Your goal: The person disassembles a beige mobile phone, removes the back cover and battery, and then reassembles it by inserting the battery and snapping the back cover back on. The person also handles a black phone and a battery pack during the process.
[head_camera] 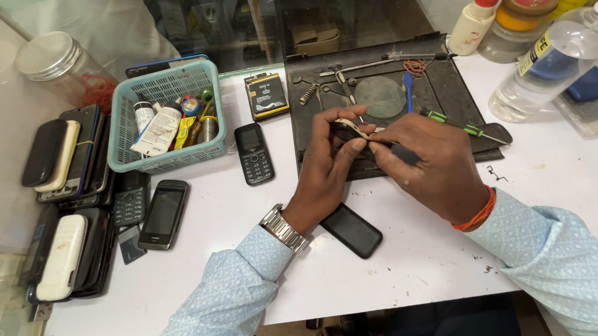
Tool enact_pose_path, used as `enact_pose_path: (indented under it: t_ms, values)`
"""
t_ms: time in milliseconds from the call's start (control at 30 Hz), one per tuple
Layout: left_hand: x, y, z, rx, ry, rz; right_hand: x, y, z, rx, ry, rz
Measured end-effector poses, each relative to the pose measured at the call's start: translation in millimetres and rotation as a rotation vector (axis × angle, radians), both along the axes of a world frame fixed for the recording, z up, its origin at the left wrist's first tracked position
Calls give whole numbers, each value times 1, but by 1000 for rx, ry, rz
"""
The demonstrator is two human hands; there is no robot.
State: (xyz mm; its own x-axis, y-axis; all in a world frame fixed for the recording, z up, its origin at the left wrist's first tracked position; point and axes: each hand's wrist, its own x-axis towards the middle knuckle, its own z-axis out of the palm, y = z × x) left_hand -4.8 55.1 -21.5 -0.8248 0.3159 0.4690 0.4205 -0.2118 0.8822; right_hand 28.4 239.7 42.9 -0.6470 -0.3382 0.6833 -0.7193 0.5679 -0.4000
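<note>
My left hand (326, 167) grips a small dark phone part (348, 129) with a pale edge, held above the black work mat (444, 94). My right hand (433, 165) is closed around a dark-handled tool (403, 154) whose tip meets that part; most of the tool is hidden by my fingers. A black phone back cover (351, 230) lies on the white table just under my left wrist. A green-handled screwdriver (469, 130) rests on the mat beside my right hand.
A teal basket (120, 145) of tubes and small bottles stands left, with a black keypad phone (253, 153) and a battery (266, 94) beside it. Stacks of old phones (68, 198) line the left edge. Bottles and jars (542, 43) crowd the back right.
</note>
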Motion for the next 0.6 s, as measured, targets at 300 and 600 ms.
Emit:
enact_pose_path:
  t_ms: [300,600]
  values:
    - [2,1,7,-188,5,112,-1,-1,-1,1,-181,-64]
    - [4,1,11,-290,50,195,0,-3,-2,31,-164,-95]
